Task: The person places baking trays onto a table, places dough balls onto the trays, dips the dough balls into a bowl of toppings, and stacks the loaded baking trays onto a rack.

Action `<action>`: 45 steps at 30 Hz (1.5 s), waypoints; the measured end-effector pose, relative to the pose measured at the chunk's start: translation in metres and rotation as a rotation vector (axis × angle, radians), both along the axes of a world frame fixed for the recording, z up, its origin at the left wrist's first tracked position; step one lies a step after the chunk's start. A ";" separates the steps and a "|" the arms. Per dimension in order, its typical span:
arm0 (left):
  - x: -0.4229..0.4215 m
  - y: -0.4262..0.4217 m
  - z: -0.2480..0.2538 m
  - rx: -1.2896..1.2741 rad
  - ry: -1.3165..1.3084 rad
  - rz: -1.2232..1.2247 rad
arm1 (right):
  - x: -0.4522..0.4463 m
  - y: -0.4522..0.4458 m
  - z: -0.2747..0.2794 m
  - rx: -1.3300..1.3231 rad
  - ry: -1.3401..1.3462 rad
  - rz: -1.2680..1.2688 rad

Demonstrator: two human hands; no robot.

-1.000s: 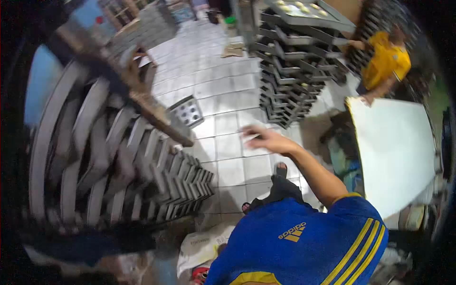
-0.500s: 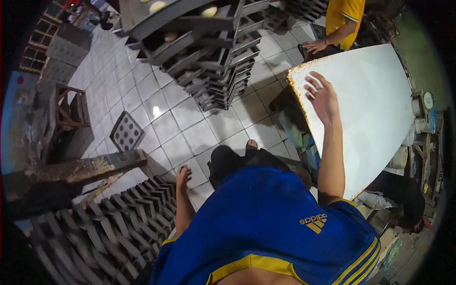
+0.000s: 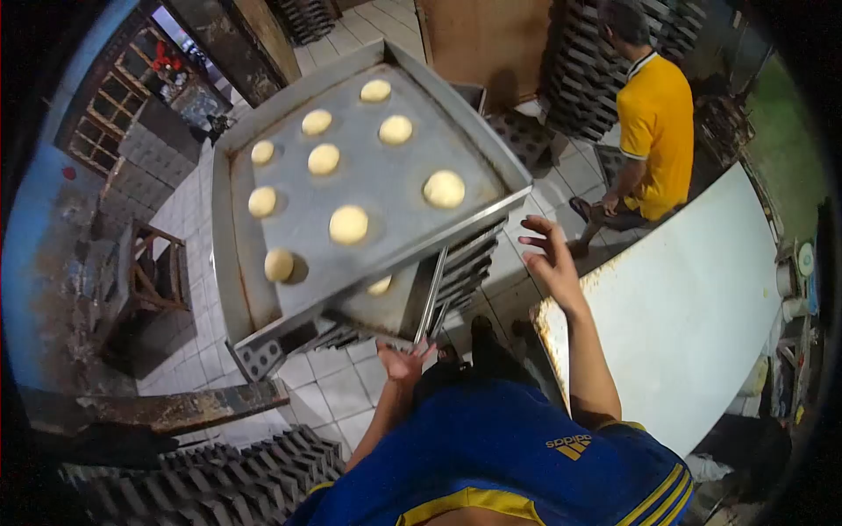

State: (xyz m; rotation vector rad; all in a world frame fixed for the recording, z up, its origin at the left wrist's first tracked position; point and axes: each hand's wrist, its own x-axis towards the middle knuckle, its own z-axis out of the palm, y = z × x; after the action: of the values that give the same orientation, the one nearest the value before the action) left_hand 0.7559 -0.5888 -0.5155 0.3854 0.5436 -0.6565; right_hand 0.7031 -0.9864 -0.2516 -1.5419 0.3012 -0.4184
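A large metal baking tray [image 3: 289, 210] with round pale dough balls [image 3: 349, 225] spaced over it tops a tall stack of trays. Below it, a lower tray [image 3: 395, 307] holding at least one dough ball shows partly. My left hand [image 3: 403, 360], palm up with fingers apart, is just under the near edge of the stack; whether its fingertips touch the lower tray I cannot tell. Near the top tray's right corner my right hand [image 3: 554, 263] is raised, fingers spread and curved, holding nothing.
To the right stands a white tabletop [image 3: 675, 307] with a rusty edge. Beyond it is a person in a yellow shirt [image 3: 656, 131]. Stacked dark trays [image 3: 210, 482] lie lower left, near a worn wooden beam [image 3: 175, 408]. A wooden stool [image 3: 158, 267] stands at left.
The tray stack now fills more of the view and is nearer. Both hands have moved forward toward it, the right one leaving its place above the white tabletop. The person in yellow shows more fully.
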 end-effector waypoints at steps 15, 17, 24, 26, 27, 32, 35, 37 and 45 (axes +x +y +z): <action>0.021 0.053 -0.009 0.367 0.146 0.059 | 0.095 0.000 -0.029 -0.212 -0.342 0.246; 0.027 0.059 -0.006 0.400 0.159 0.084 | 0.099 -0.001 -0.029 -0.208 -0.383 0.289; 0.040 0.076 -0.009 0.428 0.142 0.170 | 0.097 -0.011 -0.029 -0.533 -0.290 0.261; 0.039 0.081 -0.013 0.415 0.121 0.235 | 0.094 -0.004 -0.048 -0.599 -0.340 0.309; 0.037 0.082 -0.016 0.403 0.106 0.280 | 0.096 0.001 -0.055 -0.670 -0.392 0.339; 0.034 0.088 -0.031 0.365 0.009 0.556 | 0.109 0.044 -0.052 -0.706 -0.400 0.467; 0.028 0.107 -0.046 0.412 -0.084 0.706 | 0.128 0.081 -0.049 -0.882 -0.596 0.476; 0.024 0.086 -0.004 0.609 -0.009 0.763 | 0.151 0.105 -0.047 -0.840 -0.626 0.522; -0.049 0.029 0.021 0.563 0.228 0.945 | 0.193 0.193 -0.030 -1.068 -0.616 0.708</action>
State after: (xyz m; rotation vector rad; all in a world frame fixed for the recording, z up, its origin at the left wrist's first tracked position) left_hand 0.7068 -0.5601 -0.4942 0.5195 1.0352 0.3877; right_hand 0.8966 -0.7935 -0.2820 -2.2762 -1.0921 -0.4798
